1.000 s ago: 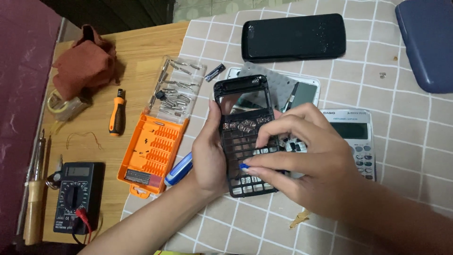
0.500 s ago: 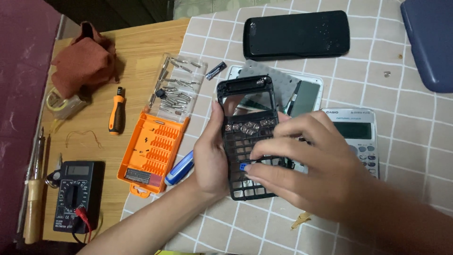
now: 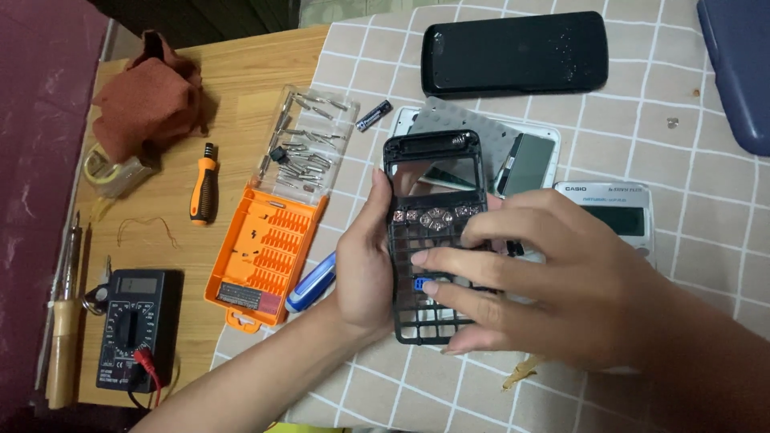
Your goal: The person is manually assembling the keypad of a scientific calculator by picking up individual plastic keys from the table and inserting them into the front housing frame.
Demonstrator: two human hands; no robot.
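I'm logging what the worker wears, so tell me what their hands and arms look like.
Both the left hand and right hand are bare: no gloves, rings, watch or bracelet show. Both forearms are uncovered as far as the frame's edge, with no sleeve in view. The fingernails are short and unpainted.

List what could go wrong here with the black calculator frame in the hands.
1. The frame is a thin open grid, held by the left hand at one edge while the right hand presses into it; it might flex or crack.
2. A loose blue key sits under the fingertips; it may drop.
3. A small screw lies loose on the checked cloth and could be lost.
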